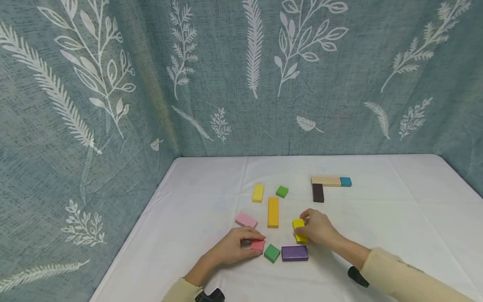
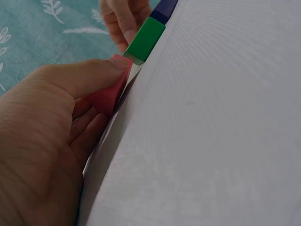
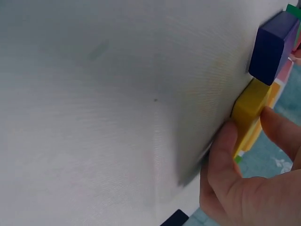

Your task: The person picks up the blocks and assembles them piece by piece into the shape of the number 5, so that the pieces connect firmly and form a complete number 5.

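My left hand (image 1: pixel 233 247) pinches a small red block (image 1: pixel 258 246) between thumb and fingers; the left wrist view shows the thumb along one face of it. Right beside that block lies a green block (image 1: pixel 272 253), turned at an angle, and then a purple block (image 1: pixel 294 253). With thumb and fingers my right hand (image 1: pixel 318 226) holds a bright yellow block (image 1: pixel 299 223) by its sides, just behind the purple one. In the right wrist view the yellow block (image 3: pixel 249 110) stands close to the corner of the purple block (image 3: pixel 272 49).
Behind the hands lie a pink block (image 1: pixel 246 219), a long orange block (image 1: pixel 273 213), a pale yellow block (image 1: pixel 258 193) and a small green block (image 1: pixel 281 191). Farther back, a tan block (image 1: pixel 326 181), a blue block (image 1: pixel 346 181) and a dark brown block (image 1: pixel 318 193) sit together.
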